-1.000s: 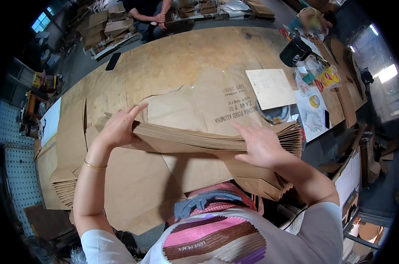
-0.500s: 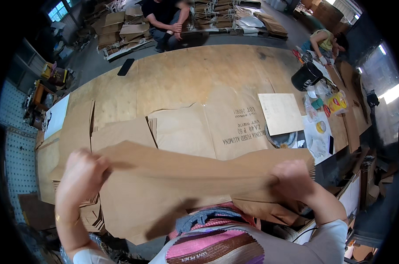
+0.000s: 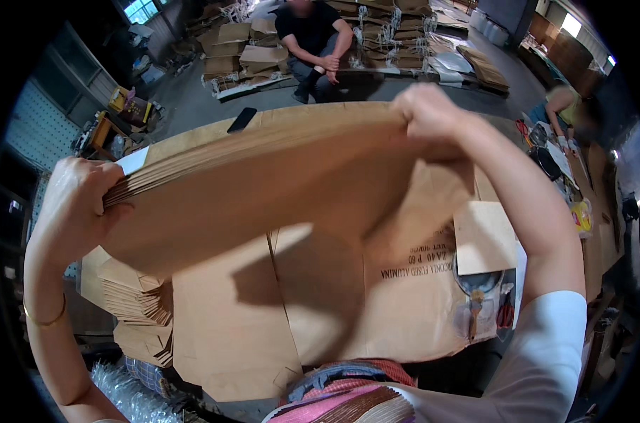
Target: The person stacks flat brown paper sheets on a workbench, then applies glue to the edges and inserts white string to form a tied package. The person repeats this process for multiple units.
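Brown paper stack (image 3: pixel 263 183) (plain)

Count: one thick stack of brown paper sacks (image 3: pixel 263 190) between two hands, left hand (image 3: pixel 76 208) and right hand (image 3: pixel 425 113). One further sack stack (image 3: pixel 133 303) below the left hand. One seated person (image 3: pixel 313 35) beyond.

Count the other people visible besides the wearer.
2: a seated person beyond the table at top centre, and another person at the right edge. The lifted paper stack may hide more.
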`<state>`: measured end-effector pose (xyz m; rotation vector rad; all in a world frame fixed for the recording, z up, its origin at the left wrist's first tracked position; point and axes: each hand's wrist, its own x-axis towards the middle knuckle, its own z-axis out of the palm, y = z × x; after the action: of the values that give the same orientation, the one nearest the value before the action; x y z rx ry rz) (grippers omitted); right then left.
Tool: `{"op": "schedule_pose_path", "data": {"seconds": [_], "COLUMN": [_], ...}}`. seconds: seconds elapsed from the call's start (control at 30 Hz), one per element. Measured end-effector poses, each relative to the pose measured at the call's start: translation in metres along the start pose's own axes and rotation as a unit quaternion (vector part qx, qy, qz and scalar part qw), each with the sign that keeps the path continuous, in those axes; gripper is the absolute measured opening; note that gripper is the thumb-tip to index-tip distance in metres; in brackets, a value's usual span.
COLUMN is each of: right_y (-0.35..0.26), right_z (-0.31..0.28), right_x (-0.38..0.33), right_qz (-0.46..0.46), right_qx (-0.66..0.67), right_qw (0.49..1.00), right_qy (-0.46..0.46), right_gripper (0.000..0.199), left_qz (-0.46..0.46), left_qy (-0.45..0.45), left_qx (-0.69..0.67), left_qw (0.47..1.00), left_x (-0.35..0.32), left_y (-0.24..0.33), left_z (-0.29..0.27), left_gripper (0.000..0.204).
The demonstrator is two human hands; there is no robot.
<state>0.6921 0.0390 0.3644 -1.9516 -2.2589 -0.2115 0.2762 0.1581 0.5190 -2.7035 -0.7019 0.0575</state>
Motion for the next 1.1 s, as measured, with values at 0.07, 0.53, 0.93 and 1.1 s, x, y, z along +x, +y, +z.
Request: {"op": "schedule_pose_path", "data": {"seconds": [0.07,0.53,0.93,1.1], "right_y": [0.042,0.081,-0.207,-0.196], "right_z": [-0.011,0.366,0.311,0.329], "right_x": [0.027,-0.059,-0.203,-0.21], "right_qz": [0.03,0.036,0.534,0.505], "right_qx": [-0.08,-0.222,0.785,0.761], "right_qw": [0.992,0.974,0.315,0.4], "right_qy": [0.092,-0.028,-0.004,0.073], "right_gripper": [0.017,0.012,0.044,0.037], "left_qz": [0.015,0.093,0.15,0.142], "left_qy": [0.062,-0.265,-0.391,-0.38], "left_qx": [0.104,-0.145,-0.123,-0.162], "left_qw": [0.992,0.949,0.9,0.9], "left_x": [0.005,0.014,0.025,0.022], "left_y": [0.023,0.333,0.392,0.416], "left_z": [-0.001,0.292,0.304,0.305], "left_gripper": [0.013,0.012,0.011,0.016]}}
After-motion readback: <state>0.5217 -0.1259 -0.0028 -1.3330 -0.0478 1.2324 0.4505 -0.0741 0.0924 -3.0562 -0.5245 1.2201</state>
